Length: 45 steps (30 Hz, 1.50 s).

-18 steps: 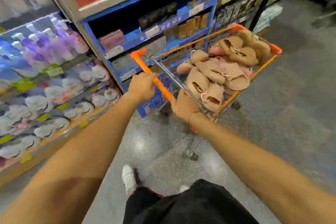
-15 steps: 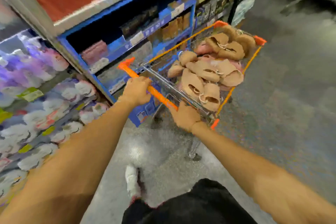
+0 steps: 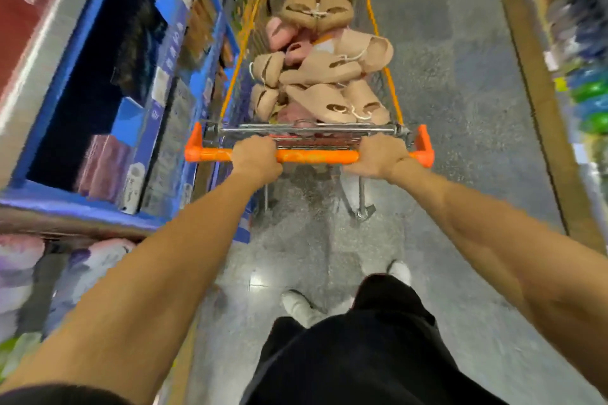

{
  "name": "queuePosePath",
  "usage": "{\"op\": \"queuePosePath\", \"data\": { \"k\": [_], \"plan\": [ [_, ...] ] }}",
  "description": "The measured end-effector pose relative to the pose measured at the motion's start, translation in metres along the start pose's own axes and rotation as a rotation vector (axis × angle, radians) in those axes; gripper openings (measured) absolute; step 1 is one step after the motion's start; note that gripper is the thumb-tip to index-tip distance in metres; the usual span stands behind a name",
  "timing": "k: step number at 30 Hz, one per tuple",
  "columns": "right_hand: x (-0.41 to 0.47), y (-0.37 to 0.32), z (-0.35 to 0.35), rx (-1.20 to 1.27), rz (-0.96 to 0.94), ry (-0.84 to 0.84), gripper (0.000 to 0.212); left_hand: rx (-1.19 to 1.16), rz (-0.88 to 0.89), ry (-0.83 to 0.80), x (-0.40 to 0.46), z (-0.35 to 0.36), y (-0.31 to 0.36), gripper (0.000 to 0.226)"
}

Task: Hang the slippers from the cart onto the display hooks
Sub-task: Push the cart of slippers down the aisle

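Lying heaped in the wire shopping cart with orange trim (image 3: 393,99): tan and pink foam slippers tied in pairs with white cord (image 3: 329,76), two brown fluffy ones on top at the far end. Now squared straight down the aisle, no longer angled toward the blue shelving unit (image 3: 108,102) on the left as a moment ago. Left hand (image 3: 258,159) and right hand (image 3: 380,156) both curled round the orange push bar (image 3: 316,155). No display hooks in sight; probably mid-transit, hanging not yet begun.
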State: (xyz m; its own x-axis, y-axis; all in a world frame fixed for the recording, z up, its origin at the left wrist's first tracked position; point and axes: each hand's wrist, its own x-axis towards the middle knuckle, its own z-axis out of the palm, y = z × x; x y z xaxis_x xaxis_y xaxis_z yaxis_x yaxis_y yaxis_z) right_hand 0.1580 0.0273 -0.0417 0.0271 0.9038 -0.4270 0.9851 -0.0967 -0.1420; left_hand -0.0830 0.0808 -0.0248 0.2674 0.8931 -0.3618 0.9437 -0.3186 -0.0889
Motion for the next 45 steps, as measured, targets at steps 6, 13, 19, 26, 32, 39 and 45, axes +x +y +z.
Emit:
{"op": "queuePosePath", "data": {
  "k": [6,13,19,26,32,39,45],
  "plan": [
    [-0.002,0.002,-0.003,-0.009,0.135,0.060,0.054,0.057,0.133,0.038,0.018,-0.002,0.002,0.023],
    [0.016,0.021,-0.018,-0.015,0.168,0.070,0.053,0.118,0.244,0.075,0.057,-0.015,0.012,0.021],
    [0.056,0.046,-0.043,0.010,0.185,0.144,0.045,0.154,0.300,0.097,0.119,-0.037,0.025,0.023],
    [0.144,0.082,-0.087,-0.041,0.229,0.154,0.048,0.190,0.335,0.105,0.226,-0.083,0.037,0.018],
    [0.234,0.116,-0.134,-0.015,0.219,0.131,0.042,0.167,0.295,0.071,0.328,-0.131,0.052,0.033],
    [0.331,0.152,-0.189,0.017,0.260,0.098,0.040,0.139,0.221,-0.005,0.446,-0.182,0.074,0.023],
    [0.425,0.193,-0.235,0.027,0.314,0.123,0.046,0.179,0.273,0.030,0.560,-0.225,0.090,0.017]
  ]
}}
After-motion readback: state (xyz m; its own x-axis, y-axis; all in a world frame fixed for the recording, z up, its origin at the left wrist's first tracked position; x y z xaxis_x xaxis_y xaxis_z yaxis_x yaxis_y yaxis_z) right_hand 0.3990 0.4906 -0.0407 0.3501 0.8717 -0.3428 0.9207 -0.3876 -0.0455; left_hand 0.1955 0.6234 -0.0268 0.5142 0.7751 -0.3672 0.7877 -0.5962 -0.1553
